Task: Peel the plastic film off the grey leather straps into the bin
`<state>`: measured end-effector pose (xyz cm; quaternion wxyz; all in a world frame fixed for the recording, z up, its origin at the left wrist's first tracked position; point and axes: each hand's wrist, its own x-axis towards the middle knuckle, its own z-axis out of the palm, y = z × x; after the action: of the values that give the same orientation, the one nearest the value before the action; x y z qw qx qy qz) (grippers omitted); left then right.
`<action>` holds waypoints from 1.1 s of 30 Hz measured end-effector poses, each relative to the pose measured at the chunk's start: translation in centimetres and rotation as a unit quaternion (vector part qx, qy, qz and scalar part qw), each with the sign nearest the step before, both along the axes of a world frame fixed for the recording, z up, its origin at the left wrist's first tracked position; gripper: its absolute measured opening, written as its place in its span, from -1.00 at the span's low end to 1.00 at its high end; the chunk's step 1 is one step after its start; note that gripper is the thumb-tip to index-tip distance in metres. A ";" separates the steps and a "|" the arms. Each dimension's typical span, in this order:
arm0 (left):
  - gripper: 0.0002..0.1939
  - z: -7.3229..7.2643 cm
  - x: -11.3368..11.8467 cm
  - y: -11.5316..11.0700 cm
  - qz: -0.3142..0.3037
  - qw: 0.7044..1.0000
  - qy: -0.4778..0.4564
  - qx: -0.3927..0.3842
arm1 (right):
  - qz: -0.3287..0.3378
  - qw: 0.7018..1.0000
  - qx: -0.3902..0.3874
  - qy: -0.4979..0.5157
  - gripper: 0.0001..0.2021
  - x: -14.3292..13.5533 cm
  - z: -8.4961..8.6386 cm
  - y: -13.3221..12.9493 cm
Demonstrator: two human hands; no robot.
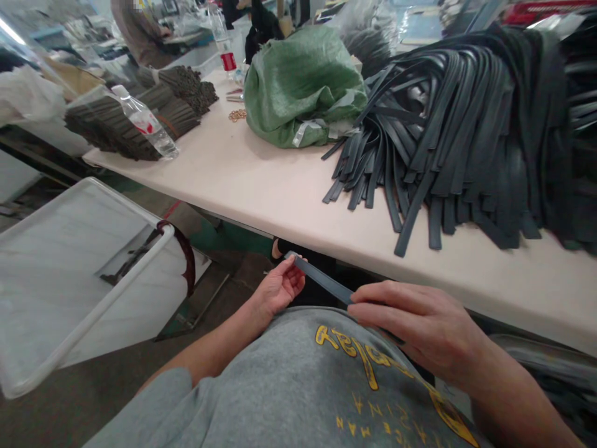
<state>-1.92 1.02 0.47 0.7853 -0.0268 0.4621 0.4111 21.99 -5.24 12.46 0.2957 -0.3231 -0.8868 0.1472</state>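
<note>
Below the table edge, over my lap, I hold one dark grey flat strap (321,280) between both hands. My left hand (280,287) pinches its far end with fingertips. My right hand (420,326) grips the near part, fingers laid along it and covering the rest of the strap. A big heap of the same dark straps (466,130) lies on the beige table (261,180) at the right, several ends fanning out toward the front edge.
A green woven sack (303,84) sits mid-table. Bundles of dark rods (116,124) and a lying plastic water bottle (147,124) occupy the far left corner. A white frame cart (93,311) stands at my left. Another person (140,31) works in the background.
</note>
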 end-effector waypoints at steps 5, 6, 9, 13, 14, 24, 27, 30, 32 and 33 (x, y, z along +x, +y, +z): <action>-0.82 1.1 0.2 -0.4 -0.036 0.999 -0.012 -0.004 | 0.033 0.994 -0.052 0.095 -0.78 -1.8 -2.2 1.3; -0.81 1.2 0.3 -0.5 -0.041 0.999 -0.014 -0.002 | 0.039 0.991 -0.061 0.109 -0.77 -2.3 -3.1 2.0; -0.83 1.5 0.5 -1.0 -0.054 0.998 -0.016 0.018 | 0.019 0.991 -0.045 0.122 -0.81 -3.9 -6.4 4.1; -0.85 1.6 0.3 -1.9 -0.110 0.991 -0.034 0.072 | -0.001 0.990 -0.025 0.137 -0.82 -5.9 -9.9 6.1; -0.83 1.7 0.1 -2.0 -0.125 0.987 -0.054 0.083 | -0.006 0.989 -0.036 0.141 -0.82 -6.2 -10.2 6.3; -0.63 -4.5 -5.9 3.0 0.155 0.986 0.052 -0.039 | 0.006 0.949 -0.185 0.255 -0.89 -1.8 -3.1 2.3; -0.64 -4.5 -9.8 4.8 0.237 0.965 0.111 -0.011 | 0.041 0.932 -0.234 0.275 -0.90 -0.4 -2.9 1.1; -0.67 -2.1 -11.8 5.6 0.306 0.937 0.157 0.058 | 0.019 0.919 -0.298 0.258 -0.86 -0.8 -4.5 1.2; -0.76 0.0 -11.4 5.8 0.291 0.925 0.195 0.148 | -0.016 0.900 -0.341 0.272 -0.81 -1.7 -5.7 1.8; -0.80 0.9 -10.7 5.8 0.253 0.921 0.214 0.203 | -0.029 0.888 -0.358 0.287 -0.78 -2.1 -6.2 2.2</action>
<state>-12.62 6.86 1.39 0.5262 0.1064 0.5036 0.6769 19.86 -3.04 6.26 0.4055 -0.3760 -0.6408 0.5326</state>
